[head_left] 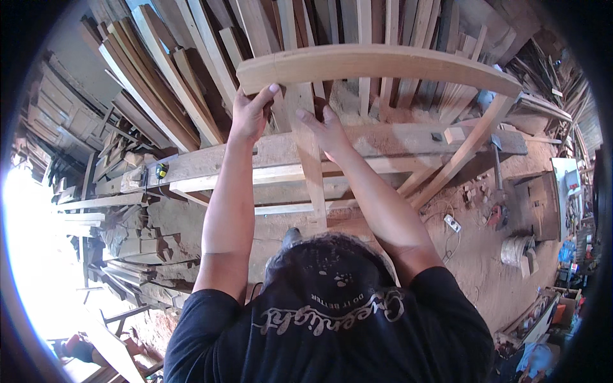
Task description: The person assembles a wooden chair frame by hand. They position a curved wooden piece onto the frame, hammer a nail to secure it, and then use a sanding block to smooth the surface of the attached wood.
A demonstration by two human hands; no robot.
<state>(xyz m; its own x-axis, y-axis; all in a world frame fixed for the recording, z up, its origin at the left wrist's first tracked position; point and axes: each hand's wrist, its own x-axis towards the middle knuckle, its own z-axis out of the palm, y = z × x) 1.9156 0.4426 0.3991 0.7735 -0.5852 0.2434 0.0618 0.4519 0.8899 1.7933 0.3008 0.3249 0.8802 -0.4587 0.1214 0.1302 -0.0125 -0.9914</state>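
Observation:
A wooden frame stands before me, with a curved top rail (pixel 383 62) running from upper left to right. Under the rail's left end is my left hand (pixel 250 117), closed on it with the thumb along the lower edge; its other fingers are partly hidden behind. My right hand (pixel 327 133) is closed around the near upright post (pixel 303 153), thumb laid across its face. Another post (pixel 469 143) slopes down from the rail's right end. Lower rails (pixel 274 175) join the frame below a thick bench plank (pixel 383 137).
On the plank lie a yellow-black tape measure (pixel 161 170), a small wood block (pixel 454 135) and a hammer (pixel 497 159) at its right edge. Boards (pixel 172 70) lean beyond. A white power strip (pixel 452 223) with a cord and a red power tool (pixel 497 216) rest on the floor.

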